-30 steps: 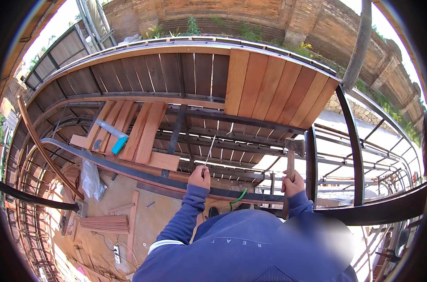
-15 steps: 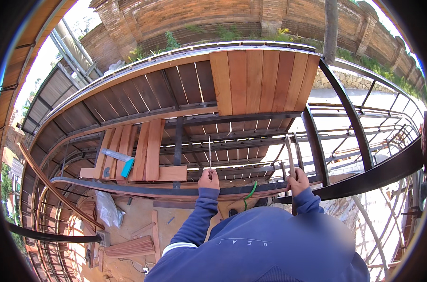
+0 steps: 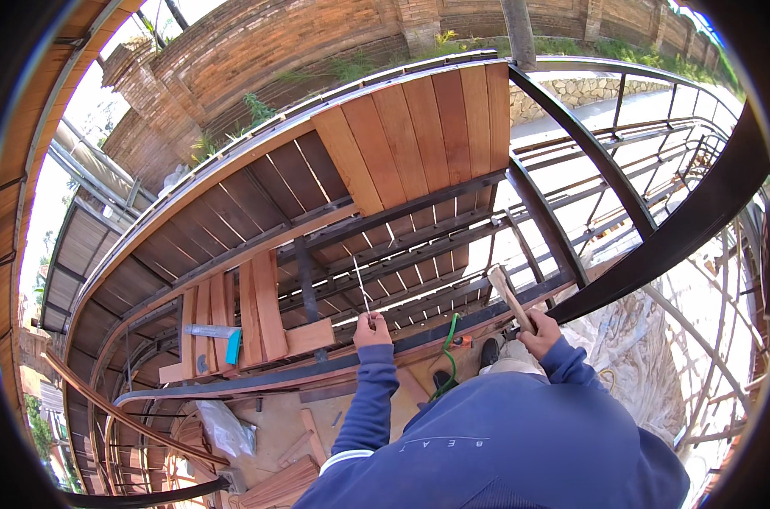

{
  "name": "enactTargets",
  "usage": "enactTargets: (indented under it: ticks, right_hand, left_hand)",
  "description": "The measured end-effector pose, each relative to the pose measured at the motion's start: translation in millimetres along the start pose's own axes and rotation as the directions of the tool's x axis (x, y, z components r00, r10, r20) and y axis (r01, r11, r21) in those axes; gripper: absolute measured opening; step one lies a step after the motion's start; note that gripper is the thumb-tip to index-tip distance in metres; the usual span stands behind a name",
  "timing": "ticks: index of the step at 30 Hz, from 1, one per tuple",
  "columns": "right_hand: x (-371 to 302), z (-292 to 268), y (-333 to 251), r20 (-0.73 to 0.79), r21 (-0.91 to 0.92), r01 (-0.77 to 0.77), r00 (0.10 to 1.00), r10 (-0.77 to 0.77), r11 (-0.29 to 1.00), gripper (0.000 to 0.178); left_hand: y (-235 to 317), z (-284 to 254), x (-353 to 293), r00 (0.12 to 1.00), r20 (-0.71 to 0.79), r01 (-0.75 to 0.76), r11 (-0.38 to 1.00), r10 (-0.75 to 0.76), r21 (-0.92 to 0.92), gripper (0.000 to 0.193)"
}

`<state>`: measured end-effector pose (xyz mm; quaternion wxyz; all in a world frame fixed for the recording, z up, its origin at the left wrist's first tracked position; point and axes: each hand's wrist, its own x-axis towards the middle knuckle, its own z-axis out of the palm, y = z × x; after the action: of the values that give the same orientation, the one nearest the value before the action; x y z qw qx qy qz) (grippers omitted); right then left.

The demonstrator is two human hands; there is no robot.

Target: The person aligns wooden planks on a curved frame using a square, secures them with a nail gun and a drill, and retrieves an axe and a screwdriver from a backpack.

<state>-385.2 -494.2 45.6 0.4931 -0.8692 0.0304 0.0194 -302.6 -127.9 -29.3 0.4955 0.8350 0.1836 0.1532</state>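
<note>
left hand (image 3: 371,328) pinches a thin rod (image 3: 361,288), perhaps wire, upright over the steel beam (image 3: 334,366); right hand (image 3: 539,332) grips a wooden hammer handle (image 3: 509,297).

Bright hard daylight from above, sky (image 3: 105,93) blown out at upper left, pale glare on ground (image 3: 571,127) behind the railings, sharp slatted shadows under planks (image 3: 419,144), crisp centre focus, strong fisheye bending, black vignette round rim
</note>
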Motion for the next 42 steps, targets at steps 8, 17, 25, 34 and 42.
enactTargets:
  ticks: [8,17,25,34,42]
  right_hand:
    - [-26,-39,11,0.128,-0.177,-0.032,0.99,0.055,0.984,0.032]
    - [-108,-121,119,0.285,-0.295,-0.041,0.95,0.129,0.955,0.034]
    - [-182,-194,255,0.283,-0.324,-0.103,0.938,0.201,0.94,0.036]
    - [-181,-215,229,0.313,-0.343,-0.075,0.93,0.19,0.936,0.037]
    - [-159,-177,240,0.409,-0.298,0.052,0.909,0.078,0.953,0.043]
  left_hand:
    - [-16,4,5,0.984,-0.166,-0.091,0.989,0.072,-0.112,0.012]
    - [66,67,-130,0.98,0.065,0.189,0.768,-0.189,-0.613,0.032]
    - [118,150,-252,0.981,0.177,0.174,0.774,-0.081,-0.609,0.034]
    - [106,172,-288,0.968,0.205,0.229,0.842,-0.144,-0.489,0.027]
    - [122,148,-267,0.94,0.246,0.335,0.787,-0.238,-0.518,0.029]
